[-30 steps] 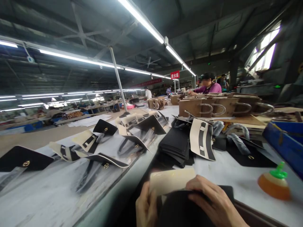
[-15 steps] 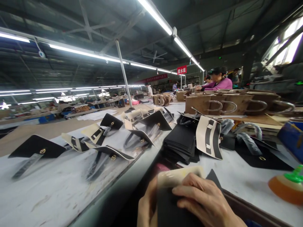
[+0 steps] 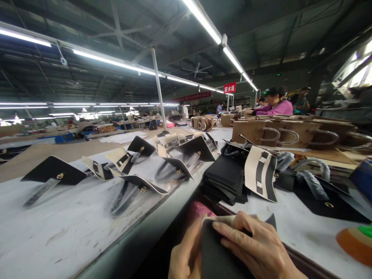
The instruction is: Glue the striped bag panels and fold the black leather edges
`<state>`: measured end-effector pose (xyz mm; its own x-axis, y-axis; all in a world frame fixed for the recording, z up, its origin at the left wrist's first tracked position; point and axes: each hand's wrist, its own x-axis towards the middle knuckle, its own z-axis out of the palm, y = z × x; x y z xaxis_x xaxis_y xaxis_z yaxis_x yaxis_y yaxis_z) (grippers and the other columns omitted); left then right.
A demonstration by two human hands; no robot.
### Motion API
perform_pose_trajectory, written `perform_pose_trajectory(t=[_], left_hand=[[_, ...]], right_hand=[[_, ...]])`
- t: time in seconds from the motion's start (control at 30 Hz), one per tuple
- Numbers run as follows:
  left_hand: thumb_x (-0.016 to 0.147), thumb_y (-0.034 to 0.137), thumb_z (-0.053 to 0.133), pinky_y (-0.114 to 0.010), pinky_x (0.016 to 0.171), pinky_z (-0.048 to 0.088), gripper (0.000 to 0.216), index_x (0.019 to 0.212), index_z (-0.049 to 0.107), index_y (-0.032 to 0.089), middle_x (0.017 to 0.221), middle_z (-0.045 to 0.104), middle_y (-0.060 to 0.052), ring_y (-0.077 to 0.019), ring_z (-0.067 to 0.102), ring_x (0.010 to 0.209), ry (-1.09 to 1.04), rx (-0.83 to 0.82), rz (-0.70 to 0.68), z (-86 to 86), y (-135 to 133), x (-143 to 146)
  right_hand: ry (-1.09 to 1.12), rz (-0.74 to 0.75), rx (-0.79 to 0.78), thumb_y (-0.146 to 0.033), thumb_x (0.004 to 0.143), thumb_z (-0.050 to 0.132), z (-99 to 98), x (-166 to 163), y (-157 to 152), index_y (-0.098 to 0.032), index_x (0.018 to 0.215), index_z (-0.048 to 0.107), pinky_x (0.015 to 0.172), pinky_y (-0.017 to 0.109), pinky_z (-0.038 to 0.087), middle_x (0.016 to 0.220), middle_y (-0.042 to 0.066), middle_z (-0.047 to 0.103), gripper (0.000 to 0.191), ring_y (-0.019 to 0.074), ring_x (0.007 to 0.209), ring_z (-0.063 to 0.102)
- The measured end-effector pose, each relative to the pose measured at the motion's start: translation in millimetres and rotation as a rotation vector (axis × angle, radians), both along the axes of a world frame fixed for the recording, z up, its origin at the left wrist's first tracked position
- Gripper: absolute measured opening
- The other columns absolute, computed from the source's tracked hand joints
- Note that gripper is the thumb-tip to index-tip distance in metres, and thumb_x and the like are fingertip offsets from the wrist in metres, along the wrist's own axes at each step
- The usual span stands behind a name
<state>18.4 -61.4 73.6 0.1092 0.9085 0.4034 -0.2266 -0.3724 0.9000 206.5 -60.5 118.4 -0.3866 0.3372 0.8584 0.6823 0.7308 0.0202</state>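
A black leather panel (image 3: 217, 254) with a pale cream backing along its top is between my hands at the bottom of the view. My left hand (image 3: 186, 248) is closed round its left edge, some of the fingers hidden behind it. Across its upper right lies my right hand (image 3: 255, 244), fingers bent and pressed together on the black face near the top edge. Just beyond, a stack of black leather pieces (image 3: 225, 176) rests at the table edge. Beside it a cream and black flap (image 3: 260, 174) leans upright.
Black bag flaps with gold clasps and plastic-wrapped handles (image 3: 55, 170) lie across the left table (image 3: 58, 232). Brown bags (image 3: 279, 131) stand in rows behind. An orange bottle with a green top (image 3: 356, 242) is at right. A co-worker in purple (image 3: 279, 106) sits farther back.
The black face now covers more of the cream strip at the panel's top. My right fingers have shifted slightly up along it. The whole view has turned a little left.
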Motion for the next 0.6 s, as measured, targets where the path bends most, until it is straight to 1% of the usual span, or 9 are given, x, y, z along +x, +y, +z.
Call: perform_pose_trajectory(t=[0.1, 0.17, 0.3, 0.4, 0.5, 0.6], left_hand=[[0.093, 0.049, 0.062, -0.020, 0.099, 0.053, 0.038, 0.128, 0.068, 0.037, 0.129, 0.070, 0.000, -0.0211, 0.067, 0.119, 0.010, -0.002, 0.001, -1.7, 0.0, 0.4], [0.092, 0.048, 0.063, -0.019, 0.099, 0.052, 0.038, 0.128, 0.068, 0.038, 0.129, 0.070, 0.001, -0.0206, 0.066, 0.119, 0.004, -0.008, -0.013, -2.5, 0.0, 0.1], [0.094, 0.043, 0.062, -0.016, 0.097, 0.052, 0.035, 0.128, 0.068, 0.038, 0.127, 0.071, 0.002, -0.0191, 0.068, 0.117, 0.007, -0.017, -0.045, -4.9, 1.3, -0.7], [0.097, 0.038, 0.057, -0.019, 0.097, 0.053, 0.036, 0.130, 0.068, 0.033, 0.124, 0.073, -0.001, -0.0202, 0.069, 0.115, 0.068, -0.003, -0.042, -6.5, 1.6, -0.3], [0.096, 0.036, 0.055, -0.024, 0.100, 0.053, 0.035, 0.126, 0.072, 0.028, 0.120, 0.075, -0.004, -0.0221, 0.071, 0.111, 0.129, -0.041, 0.035, -4.6, -1.6, -0.8], [0.095, 0.044, 0.055, -0.027, 0.096, 0.056, 0.034, 0.117, 0.076, 0.028, 0.106, 0.077, -0.006, -0.0221, 0.075, 0.094, 0.186, -0.160, 0.132, 1.7, -7.8, -2.7]], right_hand=[[-0.006, -0.005, -0.001, -0.023, 0.103, 0.051, -1.1, 0.2, -0.1, -0.026, 0.121, 0.065, 0.048, 0.018, 0.041, 0.070, -0.003, 0.052, 0.024, 0.0079, 0.054, 0.050], [-0.008, -0.006, -0.001, -0.023, 0.103, 0.050, -0.6, 0.2, 0.0, -0.026, 0.122, 0.065, 0.048, 0.018, 0.041, 0.070, -0.003, 0.052, 0.024, 0.0079, 0.053, 0.050], [-0.018, -0.012, -0.006, -0.021, 0.103, 0.049, -0.1, 0.4, 0.7, -0.025, 0.123, 0.064, 0.047, 0.018, 0.040, 0.069, -0.004, 0.051, 0.025, 0.0079, 0.052, 0.049], [-0.028, -0.021, -0.005, -0.022, 0.104, 0.048, -1.9, 1.1, 1.1, -0.024, 0.122, 0.064, 0.046, 0.017, 0.039, 0.069, -0.004, 0.050, 0.024, 0.0076, 0.051, 0.048], [-0.024, -0.037, -0.020, -0.023, 0.104, 0.047, -3.8, 2.1, 0.8, -0.024, 0.122, 0.064, 0.046, 0.017, 0.039, 0.069, -0.004, 0.049, 0.025, 0.0082, 0.052, 0.047], [-0.011, -0.036, -0.041, -0.023, 0.104, 0.048, -3.8, 2.7, -0.4, -0.023, 0.122, 0.065, 0.047, 0.017, 0.040, 0.069, -0.004, 0.049, 0.025, 0.0084, 0.053, 0.047]])
